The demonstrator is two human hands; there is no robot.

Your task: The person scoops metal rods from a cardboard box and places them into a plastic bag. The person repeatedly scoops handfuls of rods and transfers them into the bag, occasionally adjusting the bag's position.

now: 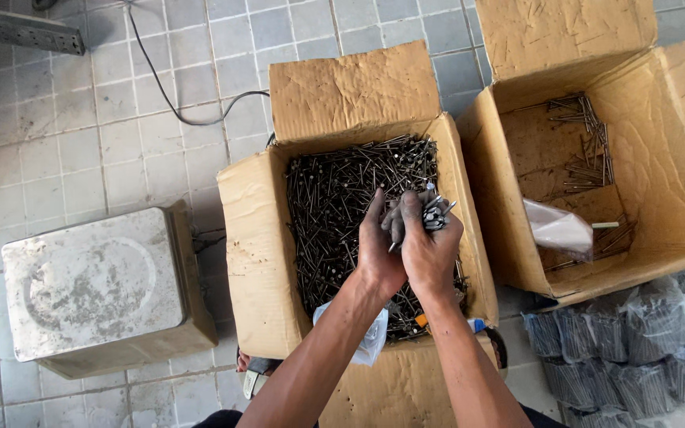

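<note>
I am holding both hands together over the cardboard box (pixel 257 238) in front of me, which is filled with loose dark nails (pixel 334 214). My right hand (pixel 431 246) is gripping a bunch of nails (pixel 436 212), its fingers closed around the shafts so that the heads are sticking out past my knuckles. My left hand (pixel 378 246) is pressing against the right one, its fingers curling toward the same bunch; I cannot tell how firmly they are clamping it. Both hands are looking grey with dirt.

A clear plastic bag (pixel 370 337) is lying at the near edge of the box, just under my left forearm. The box flaps are standing open, the far one tilting back.

To my right, a second cardboard box (pixel 675 182) is sitting just beside the first, nearly bare inside, with a few nails (pixel 592 139) scattered along its far wall and another pale plastic bag (pixel 560 230) resting on its bottom. Near that box, on the tiled floor (pixel 65 143), packed bags of nails (pixel 636 349) are lying in a pile.

To my left, well apart from my hands, a metal scale (pixel 93 285) with a worn flat top is standing on the floor. A black cable (pixel 176 107) is running across the tiles behind the boxes.
</note>
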